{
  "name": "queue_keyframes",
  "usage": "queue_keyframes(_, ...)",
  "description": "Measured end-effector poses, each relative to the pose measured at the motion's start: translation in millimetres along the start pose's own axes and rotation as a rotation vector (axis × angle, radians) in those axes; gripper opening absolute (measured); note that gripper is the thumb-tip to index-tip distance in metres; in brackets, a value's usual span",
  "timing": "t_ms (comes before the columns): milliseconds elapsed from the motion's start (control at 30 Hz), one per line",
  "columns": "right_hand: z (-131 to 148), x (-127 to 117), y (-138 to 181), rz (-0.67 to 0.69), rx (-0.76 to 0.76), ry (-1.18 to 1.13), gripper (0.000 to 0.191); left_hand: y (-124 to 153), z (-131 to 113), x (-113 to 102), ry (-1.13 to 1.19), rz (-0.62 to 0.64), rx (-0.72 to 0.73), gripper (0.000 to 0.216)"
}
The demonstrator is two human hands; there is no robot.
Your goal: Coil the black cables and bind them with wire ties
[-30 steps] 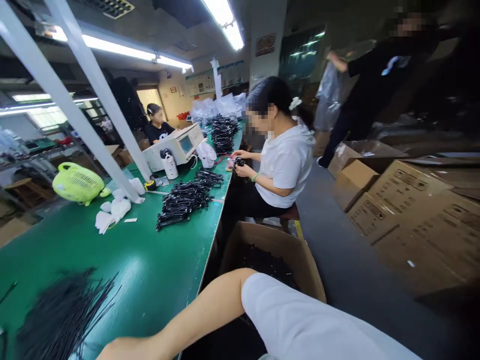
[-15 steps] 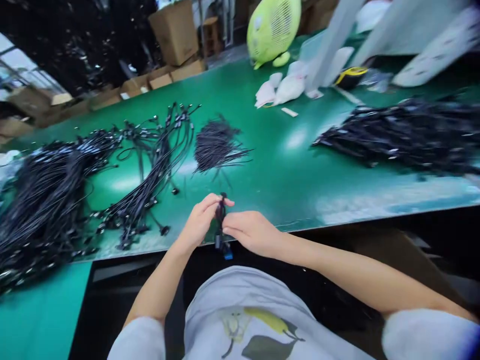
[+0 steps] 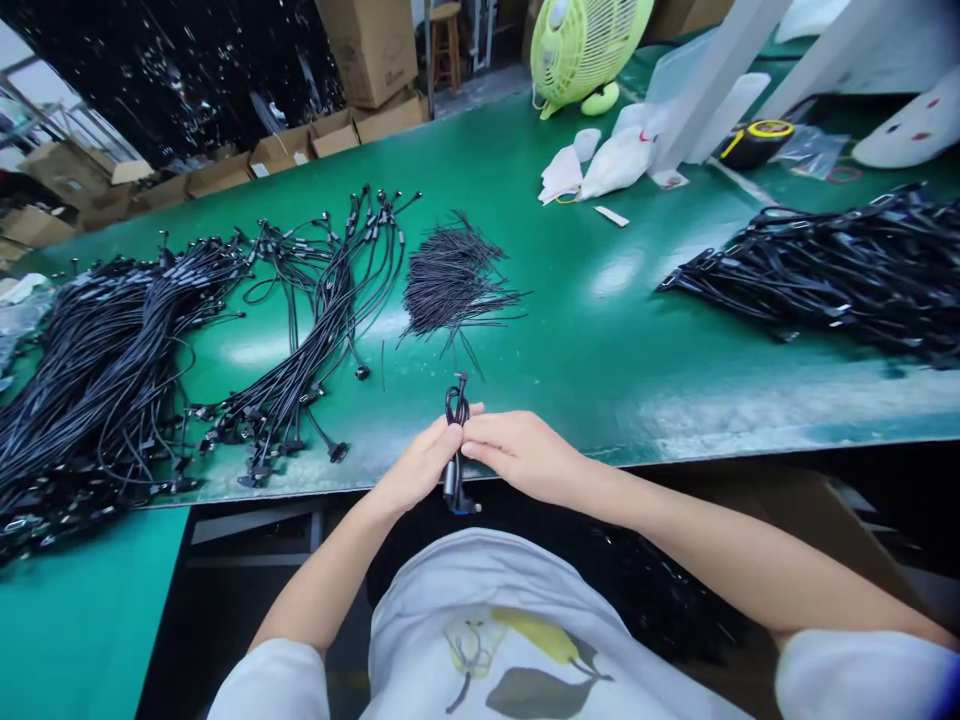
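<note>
Between my hands, at the front edge of the green table, is a black cable [image 3: 454, 478] folded into a narrow bundle. Its looped end points away from me, and a plug with a blue part hangs at the near end. My left hand [image 3: 422, 462] pinches the middle of the bundle from the left. From the right, my right hand [image 3: 523, 452] has its thumb and fingers closed at the same spot; whether it also holds a thin tie there is hidden. Just beyond lies a pile of short thin black ties [image 3: 454, 278].
Loose black cables [image 3: 315, 335] lie left of the ties, with a larger cable heap [image 3: 112, 350] farther left. Folded cables [image 3: 832, 270] are piled at the right. A green fan [image 3: 589, 50], a tape measure [image 3: 756, 142] and a white post [image 3: 709, 95] stand at the back.
Both hands have drawn together around the middle of the bundle, and my left hand has slid down from its far end. The camera view has shifted slightly.
</note>
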State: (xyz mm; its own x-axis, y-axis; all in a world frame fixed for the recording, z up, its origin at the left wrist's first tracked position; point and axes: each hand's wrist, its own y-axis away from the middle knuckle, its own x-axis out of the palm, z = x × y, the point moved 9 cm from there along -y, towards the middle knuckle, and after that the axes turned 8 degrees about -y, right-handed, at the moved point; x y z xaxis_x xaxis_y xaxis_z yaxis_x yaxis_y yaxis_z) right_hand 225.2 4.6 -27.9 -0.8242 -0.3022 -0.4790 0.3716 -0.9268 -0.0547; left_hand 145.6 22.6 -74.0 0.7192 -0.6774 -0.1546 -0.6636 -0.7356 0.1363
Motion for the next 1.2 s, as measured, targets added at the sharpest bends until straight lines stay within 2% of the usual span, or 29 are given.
queue_keyframes(67, -14.9, 3.8, -2.5, -0.034, 0.093, -0.167, 0.026, 1.2, -12.2, -4.4, -0.043, -0.082, 0.062, 0.044)
queue_keyframes(133, -34.6, 12.8, -4.1, -0.034, 0.238, -0.437, 0.030, 2.5, -19.3, -7.2, -0.068, -0.170, 0.096, 0.043)
queue_keyframes(200, -48.1, 26.1, -2.2, 0.017, 0.363, -0.667, 0.037, 3.0, -23.0, -4.9, -0.075, -0.194, 0.129, 0.044)
queue_keyframes(233, -50.8, 29.3, -0.4, 0.037, 0.386, -0.703, 0.040, 3.0, -23.7, -1.7, -0.071, -0.171, 0.141, 0.043)
queue_keyframes(267, -51.3, 27.6, 1.3, 0.036, 0.370, -0.658, 0.041, 2.7, -22.6, 2.7, -0.054, -0.126, 0.137, 0.043)
queue_keyframes(333, -45.1, 9.1, 5.3, -0.054, 0.238, -0.348, 0.041, 2.5, -14.3, 13.1, 0.027, 0.008, 0.060, 0.046)
queue_keyframes(400, -26.3, -19.9, 13.5, -0.252, 0.042, 0.082, 0.038, 4.4, -1.4, 23.6, 0.160, 0.148, -0.088, 0.050)
queue_keyframes(467, -2.2, -38.3, 23.8, -0.413, -0.154, 0.419, 0.028, 6.8, 8.6, 30.2, 0.301, 0.225, -0.224, 0.048)
queue_keyframes(500, 6.5, -41.3, 26.4, -0.437, -0.230, 0.514, 0.026, 6.9, 10.7, 31.4, 0.361, 0.236, -0.263, 0.045)
queue_keyframes(567, 12.3, -40.3, 23.2, -0.369, -0.298, 0.551, 0.033, 4.9, 10.9, 32.2, 0.459, 0.236, -0.290, 0.040)
queue_keyframes(667, -0.6, -37.3, 10.4, -0.201, -0.196, 0.314, 0.027, 2.3, 9.3, 36.0, 0.508, 0.265, -0.295, 0.035)
queue_keyframes(767, -13.4, -35.7, 4.2, -0.163, -0.079, 0.056, 0.019, 0.2, 13.9, 31.2, 0.428, 0.202, -0.295, 0.029)
queue_keyframes(900, -31.8, -29.1, 0.3, -0.260, 0.091, -0.265, 0.031, -2.9, 18.5, 20.9, 0.308, 0.079, -0.262, 0.014)
queue_keyframes(967, -41.4, -25.7, -0.7, -0.355, 0.158, -0.455, 0.043, -4.4, 20.4, 20.0, 0.303, 0.056, -0.257, 0.007)
queue_keyframes(1033, -45.6, -19.1, -3.9, -0.368, 0.179, -0.591, 0.057, -5.2, 22.5, 22.1, 0.316, 0.066, -0.260, 0.010)
queue_keyframes(1100, -43.6, -12.5, -8.4, -0.298, 0.159, -0.634, 0.064, -4.8, 24.0, 25.5, 0.351, 0.098, -0.267, 0.020)
queue_keyframes(1200, -37.7, -14.3, -11.5, -0.244, 0.094, -0.508, 0.063, -2.6, 25.8, 26.6, 0.430, 0.109, -0.296, 0.027)
